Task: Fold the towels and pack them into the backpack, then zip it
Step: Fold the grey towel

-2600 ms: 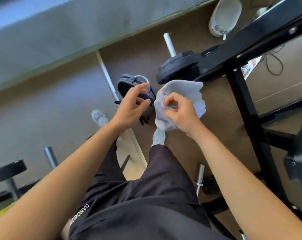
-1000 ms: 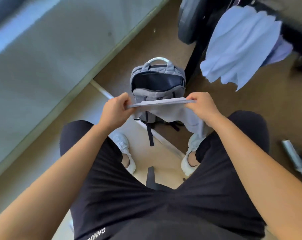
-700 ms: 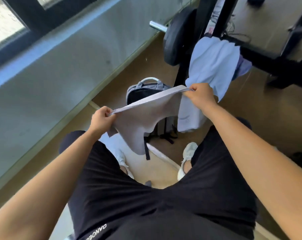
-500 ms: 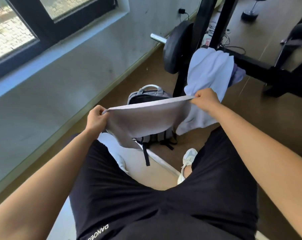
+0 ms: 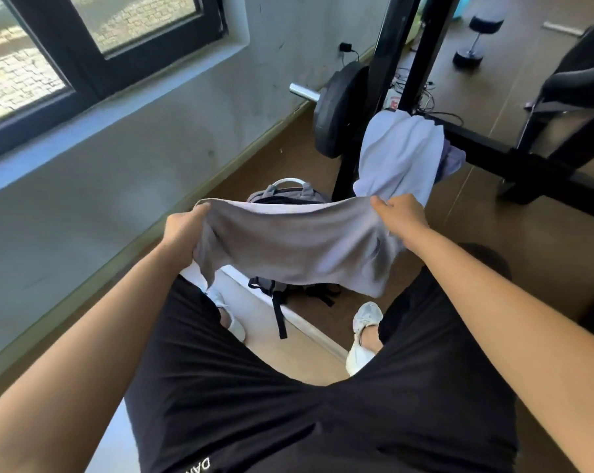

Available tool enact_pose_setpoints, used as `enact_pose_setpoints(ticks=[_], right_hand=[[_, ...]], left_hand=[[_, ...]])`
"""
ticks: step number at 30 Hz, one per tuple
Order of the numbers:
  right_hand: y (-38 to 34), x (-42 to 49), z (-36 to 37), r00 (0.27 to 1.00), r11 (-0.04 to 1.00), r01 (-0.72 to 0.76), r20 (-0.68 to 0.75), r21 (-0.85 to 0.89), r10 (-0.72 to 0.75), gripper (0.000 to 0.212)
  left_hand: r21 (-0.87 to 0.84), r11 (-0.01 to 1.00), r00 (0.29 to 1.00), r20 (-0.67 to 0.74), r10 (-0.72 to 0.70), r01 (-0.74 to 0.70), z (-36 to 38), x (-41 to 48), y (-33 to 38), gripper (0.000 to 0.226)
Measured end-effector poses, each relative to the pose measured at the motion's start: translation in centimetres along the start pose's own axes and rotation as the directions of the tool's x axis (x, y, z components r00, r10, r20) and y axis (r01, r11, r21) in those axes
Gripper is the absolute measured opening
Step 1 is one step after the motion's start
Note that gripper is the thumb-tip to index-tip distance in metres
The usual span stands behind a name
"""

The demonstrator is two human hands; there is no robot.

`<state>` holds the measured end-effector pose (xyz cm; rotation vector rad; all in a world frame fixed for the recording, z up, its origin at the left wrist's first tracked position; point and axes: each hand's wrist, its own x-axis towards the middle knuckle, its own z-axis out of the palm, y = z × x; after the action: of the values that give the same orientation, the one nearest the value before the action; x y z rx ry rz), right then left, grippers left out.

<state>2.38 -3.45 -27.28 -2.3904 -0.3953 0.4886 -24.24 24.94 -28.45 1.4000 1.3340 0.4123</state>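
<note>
I hold a grey towel [image 5: 295, 247] stretched out in front of me above my knees. My left hand [image 5: 183, 233] grips its left top corner and my right hand [image 5: 399, 215] pinches its right top corner. The cloth hangs down between them and sags a little at the top. Behind it on the floor stands a grey backpack [image 5: 285, 194] with a white handle, its top open; the towel hides most of it. A second pale towel [image 5: 399, 155] hangs over the black bar of a weight rack, with a purple cloth tucked behind it.
A black weight rack [image 5: 513, 158] with a plate-loaded barbell [image 5: 336, 107] stands just beyond the backpack. A wall with a window [image 5: 94, 46] runs along the left. A dumbbell [image 5: 476, 39] lies far back on the brown floor. My white shoes [image 5: 363, 336] flank the backpack's straps.
Earlier my right hand held the towel bunched. Both hands have since taken its corners, spread it wide and lifted it; the view has tilted up, showing wall and window.
</note>
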Motion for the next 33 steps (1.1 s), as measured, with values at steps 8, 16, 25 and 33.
enact_pose_setpoints(ticks=[8,16,25,33], right_hand=[[0.9,-1.7,4.5,0.871,0.820,-0.212,0.484,0.532,-0.089,0.018],[2.5,-3.0,10.2,0.755,0.802,-0.338,0.651,0.492,-0.081,0.028],[1.6,-4.3,11.1,0.749,0.875,-0.126,0.623,0.468,-0.226,0.034],[0.7,-4.9,11.2,0.872,0.898,0.020,0.432,0.440,-0.231,0.045]], left_hand=[[-0.218,0.948,0.886,0.450,-0.112,0.231,5.7,-2.5,-2.0,0.056],[-0.234,0.946,0.781,0.624,-0.032,0.226,9.7,-5.6,-7.5,0.031],[-0.242,0.957,0.729,0.683,0.050,0.161,11.4,-5.9,-8.4,0.009],[-0.298,0.938,0.825,0.565,0.025,0.176,11.9,-5.4,-8.6,0.012]])
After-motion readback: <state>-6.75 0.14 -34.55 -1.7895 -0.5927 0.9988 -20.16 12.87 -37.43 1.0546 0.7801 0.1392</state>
